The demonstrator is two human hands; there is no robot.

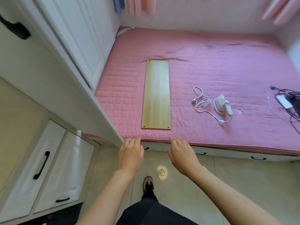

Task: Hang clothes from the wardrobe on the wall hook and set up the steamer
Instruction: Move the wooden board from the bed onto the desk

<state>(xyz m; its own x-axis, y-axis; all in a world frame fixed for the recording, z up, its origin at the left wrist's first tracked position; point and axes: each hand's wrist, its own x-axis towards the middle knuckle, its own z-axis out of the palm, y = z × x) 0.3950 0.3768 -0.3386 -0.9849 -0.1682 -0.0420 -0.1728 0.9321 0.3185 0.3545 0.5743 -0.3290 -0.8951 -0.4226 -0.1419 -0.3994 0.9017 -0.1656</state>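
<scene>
Reaching with both hands released | left grip [130, 151], right grip [181, 152] | steamer [223, 106] well beyond right grip on bed [227, 65]

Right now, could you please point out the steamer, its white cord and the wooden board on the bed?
steamer [222, 106]: head view, on its pale body.
white cord [201, 103]: head view, on the coiled loops left of the steamer.
wooden board [156, 95]: head view, on the middle of its face.
</scene>
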